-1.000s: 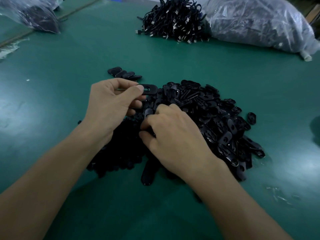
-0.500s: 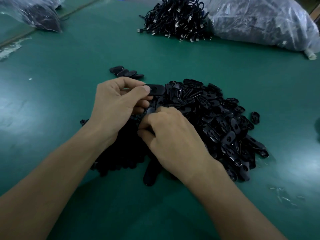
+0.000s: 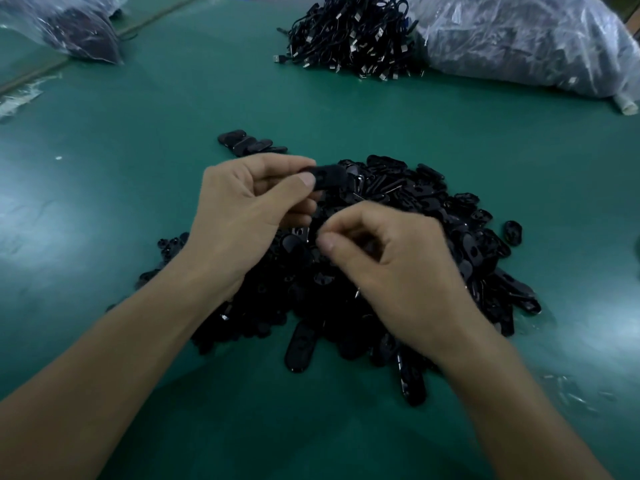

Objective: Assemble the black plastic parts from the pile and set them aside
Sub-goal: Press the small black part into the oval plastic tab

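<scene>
Green table (image 3: 138, 174) bears 2 clear bags (image 3: 519, 43) of dark items. Left hand (image 3: 242, 216) pinches a black part (image 3: 330, 176); right hand (image 3: 398, 268) has risen off the pile (image 3: 433, 220), curled, its hold unclear.

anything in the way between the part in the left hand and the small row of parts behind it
Nothing visible: the part pinched by the left hand has only bare table between it and the row.
</scene>
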Demonstrator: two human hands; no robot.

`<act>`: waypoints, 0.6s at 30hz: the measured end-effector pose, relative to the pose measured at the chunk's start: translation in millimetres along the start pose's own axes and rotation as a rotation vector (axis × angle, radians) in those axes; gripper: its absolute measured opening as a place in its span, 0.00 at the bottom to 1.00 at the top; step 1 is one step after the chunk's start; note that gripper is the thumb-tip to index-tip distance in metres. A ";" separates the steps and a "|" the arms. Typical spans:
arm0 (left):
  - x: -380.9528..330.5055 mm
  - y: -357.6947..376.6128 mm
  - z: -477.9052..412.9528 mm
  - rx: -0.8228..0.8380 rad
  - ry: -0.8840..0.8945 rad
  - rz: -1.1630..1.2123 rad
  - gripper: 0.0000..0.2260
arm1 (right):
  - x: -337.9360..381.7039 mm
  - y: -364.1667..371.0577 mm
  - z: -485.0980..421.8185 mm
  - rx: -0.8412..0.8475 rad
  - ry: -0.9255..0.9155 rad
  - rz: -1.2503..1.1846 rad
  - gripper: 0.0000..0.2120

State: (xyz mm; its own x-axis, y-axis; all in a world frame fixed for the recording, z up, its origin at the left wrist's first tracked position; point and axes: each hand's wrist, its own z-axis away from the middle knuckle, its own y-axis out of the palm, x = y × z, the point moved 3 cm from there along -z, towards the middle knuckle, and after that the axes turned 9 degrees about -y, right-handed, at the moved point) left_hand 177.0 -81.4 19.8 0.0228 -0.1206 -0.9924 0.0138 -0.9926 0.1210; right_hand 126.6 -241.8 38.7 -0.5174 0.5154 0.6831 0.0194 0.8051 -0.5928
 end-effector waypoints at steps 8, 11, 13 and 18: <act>1.3 -9.6 -7.7 -0.125 -0.049 0.077 0.08 | 17.4 38.0 -2.9 0.297 -0.144 0.270 0.07; 3.1 -8.0 -8.3 -0.110 -0.067 0.057 0.09 | 15.5 39.2 -2.7 0.304 -0.146 0.286 0.07; 3.5 -7.6 -8.1 -0.112 -0.068 0.043 0.09 | 14.4 37.6 -1.8 0.247 -0.146 0.278 0.07; 4.3 -7.9 -8.4 -0.066 -0.089 0.045 0.08 | 12.6 34.0 -0.5 0.190 -0.095 0.215 0.05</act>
State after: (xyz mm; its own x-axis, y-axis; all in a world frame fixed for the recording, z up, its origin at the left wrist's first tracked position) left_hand 185.4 -73.9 14.8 -0.0642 -0.1689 -0.9835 0.0809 -0.9832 0.1635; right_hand 121.2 -207.7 27.3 -0.5964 0.6315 0.4955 -0.0187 0.6062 -0.7951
